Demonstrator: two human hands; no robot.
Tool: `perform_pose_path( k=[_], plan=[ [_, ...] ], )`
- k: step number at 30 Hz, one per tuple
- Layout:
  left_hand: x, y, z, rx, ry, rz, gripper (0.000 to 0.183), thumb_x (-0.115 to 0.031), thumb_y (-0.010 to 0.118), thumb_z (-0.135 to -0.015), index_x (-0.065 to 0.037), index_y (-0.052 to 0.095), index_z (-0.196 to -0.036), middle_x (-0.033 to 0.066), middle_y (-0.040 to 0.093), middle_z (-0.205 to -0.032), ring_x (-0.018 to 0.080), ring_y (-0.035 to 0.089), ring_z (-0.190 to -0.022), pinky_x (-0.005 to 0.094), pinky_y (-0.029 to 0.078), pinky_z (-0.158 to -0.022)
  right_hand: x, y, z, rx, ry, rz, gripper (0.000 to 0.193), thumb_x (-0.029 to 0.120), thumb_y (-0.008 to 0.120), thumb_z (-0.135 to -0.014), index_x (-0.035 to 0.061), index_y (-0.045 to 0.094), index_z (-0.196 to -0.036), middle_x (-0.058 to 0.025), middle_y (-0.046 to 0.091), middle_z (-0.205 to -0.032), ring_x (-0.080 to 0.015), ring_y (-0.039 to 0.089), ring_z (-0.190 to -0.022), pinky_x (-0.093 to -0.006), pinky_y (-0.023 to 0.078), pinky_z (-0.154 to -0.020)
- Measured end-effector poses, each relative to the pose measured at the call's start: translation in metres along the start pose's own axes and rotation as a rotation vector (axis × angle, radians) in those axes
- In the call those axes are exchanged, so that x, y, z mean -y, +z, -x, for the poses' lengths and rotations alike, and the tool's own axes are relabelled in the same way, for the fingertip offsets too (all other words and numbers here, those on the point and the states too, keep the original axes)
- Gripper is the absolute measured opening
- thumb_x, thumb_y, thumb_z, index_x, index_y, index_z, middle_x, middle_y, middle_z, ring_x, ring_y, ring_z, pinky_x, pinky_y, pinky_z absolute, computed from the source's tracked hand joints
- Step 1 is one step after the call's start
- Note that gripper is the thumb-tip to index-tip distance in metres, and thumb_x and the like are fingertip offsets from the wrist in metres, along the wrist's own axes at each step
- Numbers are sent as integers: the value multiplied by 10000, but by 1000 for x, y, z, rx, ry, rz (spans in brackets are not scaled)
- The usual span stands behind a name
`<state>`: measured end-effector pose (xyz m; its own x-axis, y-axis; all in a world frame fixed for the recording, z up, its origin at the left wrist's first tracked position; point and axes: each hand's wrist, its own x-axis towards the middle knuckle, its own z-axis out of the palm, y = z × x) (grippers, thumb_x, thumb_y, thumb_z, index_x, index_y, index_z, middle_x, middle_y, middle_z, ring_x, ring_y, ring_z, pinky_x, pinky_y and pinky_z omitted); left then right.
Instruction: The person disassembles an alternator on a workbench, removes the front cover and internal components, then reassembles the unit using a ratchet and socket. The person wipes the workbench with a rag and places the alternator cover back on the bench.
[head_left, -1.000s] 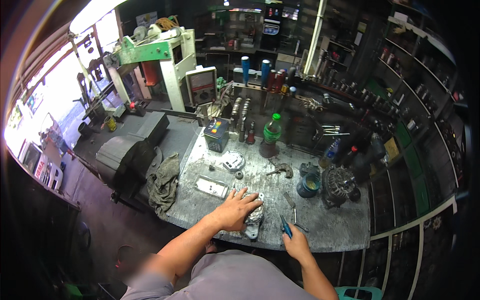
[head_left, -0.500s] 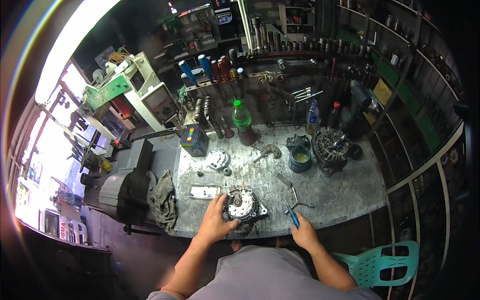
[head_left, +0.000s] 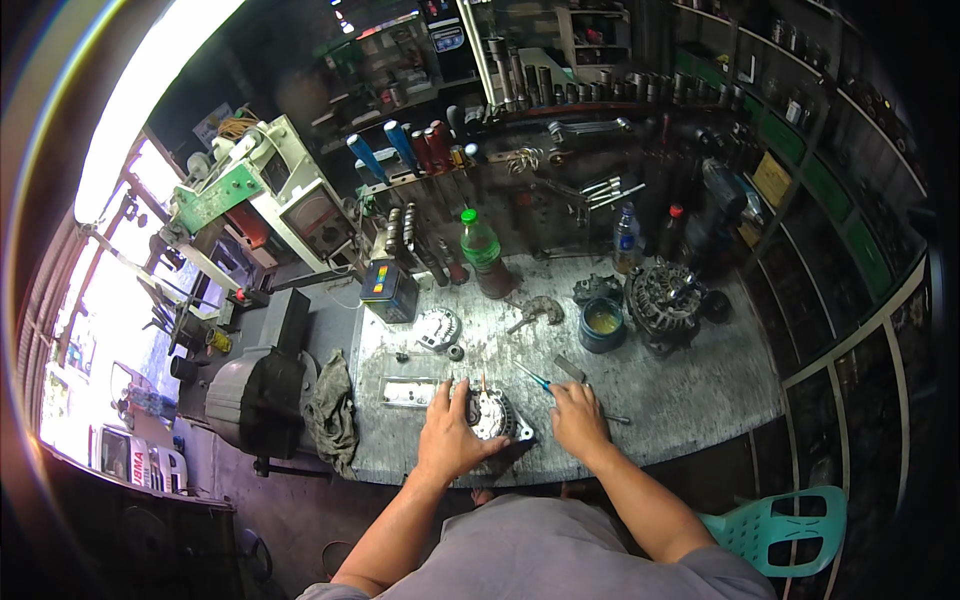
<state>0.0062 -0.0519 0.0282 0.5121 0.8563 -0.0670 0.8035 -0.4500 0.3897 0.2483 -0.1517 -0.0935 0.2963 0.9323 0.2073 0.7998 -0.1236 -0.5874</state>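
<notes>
My left hand (head_left: 449, 432) is curled round the left side of an alternator (head_left: 491, 415), thumb at its near edge and fingers on its far side. The alternator sits near the table's front edge, its pale metal end facing up. In my right hand (head_left: 580, 418) is a screwdriver (head_left: 541, 381) with a blue handle. Its shaft points to the far left, low over the tabletop, clear of the alternator. Beneath and beside that hand lies a three-armed wrench (head_left: 617, 419), mostly hidden. A short flat tool (head_left: 569, 367) rests just beyond it.
A clear plastic tray (head_left: 410, 391) and a pale round metal housing (head_left: 437, 328) lie on the left. Farther back stand a green-capped bottle (head_left: 482, 245), a blue cup (head_left: 601, 325) and a larger alternator (head_left: 663, 303). A grey rag (head_left: 331, 415) hangs at the left edge.
My right hand has moved left and farther from me with the screwdriver, which has swung toward the far left. It now covers most of the three-armed wrench. My left hand stays at the alternator.
</notes>
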Motion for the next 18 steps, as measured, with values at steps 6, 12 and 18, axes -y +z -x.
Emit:
perform_pose_path(
  k=[6, 12, 18],
  plan=[
    [13, -14, -13, 133, 119, 42, 1212, -420, 1076, -713, -116, 477, -1722, 293, 415, -1774, 521, 431, -1628, 565, 436, -1325, 7, 35, 13, 184, 236, -479, 451, 269, 668, -1163, 8, 686, -1530, -249, 813, -1211, -426, 787, -1101, -481, 614, -1007],
    [39, -33, -23, 211, 415, -65, 1234, -462, 1054, -730, -106, 445, -1743, 327, 384, -1791, 587, 312, -1678, 621, 361, -1356, 6, 61, 27, 405, 690, -869, 486, 274, 582, -1213, 13, 622, -1621, -174, 824, -1166, -185, 754, -862, -358, 624, -748],
    [-3, 13, -7, -45, 262, -68, 1200, -579, 1011, -756, -72, 485, -1707, 351, 418, -1753, 570, 411, -1612, 654, 389, -1302, 17, 65, 27, 388, 619, -793, 523, 143, 614, -1132, -26, 604, -1627, -237, 810, -1276, -257, 795, -945, -394, 626, -839]
  ],
)
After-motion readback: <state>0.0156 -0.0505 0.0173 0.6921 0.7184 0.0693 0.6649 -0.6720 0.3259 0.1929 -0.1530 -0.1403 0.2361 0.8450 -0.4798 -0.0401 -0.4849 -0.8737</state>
